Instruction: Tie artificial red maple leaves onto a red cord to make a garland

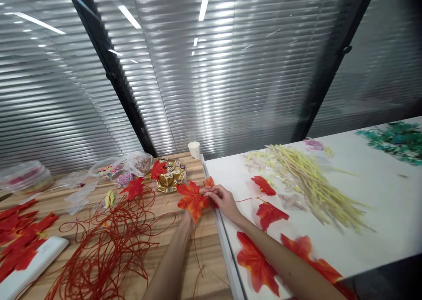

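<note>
An orange-red artificial maple leaf (193, 200) is held up over the seam between the two tables. My right hand (224, 201) pinches at the leaf's right edge, near its stem; a second orange leaf (209, 182) shows just behind these fingers. My left hand (186, 217) is mostly behind the leaf, so its fingers are hidden. Thin red cord (197, 251) hangs below the leaf. To the right, a cord runs from near my right hand to red leaves (271, 215) on the white table. More large leaves (255, 260) lie under my right forearm.
Tangled red cord (112, 247) covers much of the wooden table (165, 229). Red leaves (23, 234) lie over a white device (49, 254). Behind are a gold packet (171, 177), bead tub (108, 170) and paper cup (194, 150). Yellow strips (313, 186) and green foliage (398, 142) are right.
</note>
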Action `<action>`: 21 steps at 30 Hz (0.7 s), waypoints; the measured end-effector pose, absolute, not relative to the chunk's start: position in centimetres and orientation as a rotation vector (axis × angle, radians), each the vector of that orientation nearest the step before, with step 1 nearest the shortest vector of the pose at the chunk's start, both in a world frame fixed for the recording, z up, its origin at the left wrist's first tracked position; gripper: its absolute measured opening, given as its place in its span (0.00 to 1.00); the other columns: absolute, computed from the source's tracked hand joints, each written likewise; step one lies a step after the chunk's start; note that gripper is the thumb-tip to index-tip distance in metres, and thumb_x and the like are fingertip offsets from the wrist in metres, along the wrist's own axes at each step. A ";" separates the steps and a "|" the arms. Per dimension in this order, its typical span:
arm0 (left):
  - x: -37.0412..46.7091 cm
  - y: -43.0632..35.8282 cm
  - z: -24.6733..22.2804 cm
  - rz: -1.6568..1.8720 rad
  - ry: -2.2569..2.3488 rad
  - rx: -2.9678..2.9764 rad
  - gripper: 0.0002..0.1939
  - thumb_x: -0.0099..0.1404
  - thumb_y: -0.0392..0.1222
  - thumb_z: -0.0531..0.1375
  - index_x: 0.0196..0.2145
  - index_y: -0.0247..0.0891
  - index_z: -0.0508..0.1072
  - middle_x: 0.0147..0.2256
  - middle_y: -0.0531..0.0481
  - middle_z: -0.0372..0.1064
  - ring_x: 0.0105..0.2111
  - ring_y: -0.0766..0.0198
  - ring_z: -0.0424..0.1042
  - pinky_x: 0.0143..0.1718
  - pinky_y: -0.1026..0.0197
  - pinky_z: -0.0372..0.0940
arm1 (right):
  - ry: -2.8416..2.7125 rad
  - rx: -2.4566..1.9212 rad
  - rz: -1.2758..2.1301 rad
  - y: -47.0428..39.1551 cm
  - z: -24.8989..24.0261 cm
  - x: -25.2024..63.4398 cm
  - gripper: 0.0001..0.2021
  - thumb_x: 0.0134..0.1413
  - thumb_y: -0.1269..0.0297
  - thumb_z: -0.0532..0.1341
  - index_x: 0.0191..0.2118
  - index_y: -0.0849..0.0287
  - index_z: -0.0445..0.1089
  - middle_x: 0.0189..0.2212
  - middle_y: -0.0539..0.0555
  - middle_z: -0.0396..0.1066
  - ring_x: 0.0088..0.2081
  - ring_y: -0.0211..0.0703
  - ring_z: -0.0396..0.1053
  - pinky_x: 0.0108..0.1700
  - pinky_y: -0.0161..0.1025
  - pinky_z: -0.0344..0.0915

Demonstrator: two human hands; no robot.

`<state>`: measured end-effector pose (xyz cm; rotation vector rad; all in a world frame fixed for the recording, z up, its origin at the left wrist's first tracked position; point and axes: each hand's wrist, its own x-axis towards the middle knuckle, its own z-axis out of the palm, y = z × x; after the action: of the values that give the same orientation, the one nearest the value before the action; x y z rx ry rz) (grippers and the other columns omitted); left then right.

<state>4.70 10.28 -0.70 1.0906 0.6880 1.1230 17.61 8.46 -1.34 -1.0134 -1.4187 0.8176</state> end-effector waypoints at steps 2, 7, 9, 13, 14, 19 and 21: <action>4.6 10.1 -0.8 1.124 0.681 1.087 0.17 0.46 0.50 0.63 0.32 0.36 0.72 0.35 0.44 0.70 0.43 0.55 0.67 0.45 0.54 0.62 | -1.426 -1.011 0.811 8.5 -1.5 17.6 0.10 0.53 0.57 0.56 0.32 0.60 0.64 0.28 0.52 0.70 0.28 0.40 0.65 0.32 0.36 0.60; 4.5 10.0 -1.4 1.246 0.698 1.109 0.15 0.42 0.47 0.66 0.27 0.36 0.72 0.38 0.43 0.70 0.45 0.54 0.66 0.47 0.53 0.61 | -1.503 -0.920 0.849 8.4 -1.2 17.7 0.13 0.55 0.57 0.54 0.36 0.60 0.69 0.37 0.56 0.71 0.38 0.44 0.67 0.40 0.40 0.62; 4.6 10.3 -1.4 1.268 0.669 1.090 0.15 0.44 0.46 0.66 0.28 0.35 0.72 0.39 0.42 0.70 0.45 0.54 0.66 0.48 0.52 0.60 | -1.561 -0.858 0.857 8.3 -1.0 17.8 0.14 0.57 0.57 0.52 0.38 0.59 0.71 0.42 0.57 0.70 0.44 0.46 0.66 0.47 0.43 0.60; 4.9 10.7 -1.2 1.242 0.623 1.046 0.15 0.45 0.46 0.65 0.28 0.33 0.72 0.39 0.41 0.70 0.43 0.55 0.68 0.48 0.52 0.59 | -1.598 -0.817 0.908 8.3 -0.9 18.0 0.15 0.57 0.57 0.52 0.40 0.59 0.72 0.43 0.56 0.70 0.46 0.45 0.65 0.50 0.43 0.58; 4.9 10.6 -1.1 1.242 0.624 1.054 0.14 0.45 0.46 0.65 0.27 0.33 0.72 0.38 0.40 0.70 0.43 0.55 0.68 0.48 0.52 0.59 | -1.592 -0.825 0.934 8.4 -1.0 18.0 0.15 0.57 0.56 0.52 0.40 0.59 0.71 0.42 0.56 0.70 0.44 0.44 0.65 0.49 0.42 0.59; 5.0 10.0 -0.3 1.262 0.663 1.136 0.12 0.42 0.43 0.67 0.23 0.34 0.70 0.37 0.42 0.71 0.41 0.57 0.68 0.46 0.54 0.61 | -1.558 -0.840 0.995 8.5 -1.1 18.2 0.16 0.54 0.54 0.54 0.33 0.61 0.71 0.34 0.55 0.71 0.37 0.42 0.66 0.41 0.39 0.62; 4.9 9.8 -0.3 1.286 0.669 1.156 0.12 0.43 0.43 0.66 0.24 0.34 0.70 0.36 0.43 0.71 0.40 0.58 0.69 0.46 0.54 0.61 | -1.550 -0.806 0.986 8.5 -1.0 18.1 0.15 0.53 0.53 0.55 0.31 0.61 0.70 0.35 0.55 0.70 0.39 0.42 0.66 0.42 0.38 0.61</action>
<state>4.92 9.82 -0.32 1.1556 0.6694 1.2857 18.13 8.49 -1.00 -0.8063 -1.5497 0.9861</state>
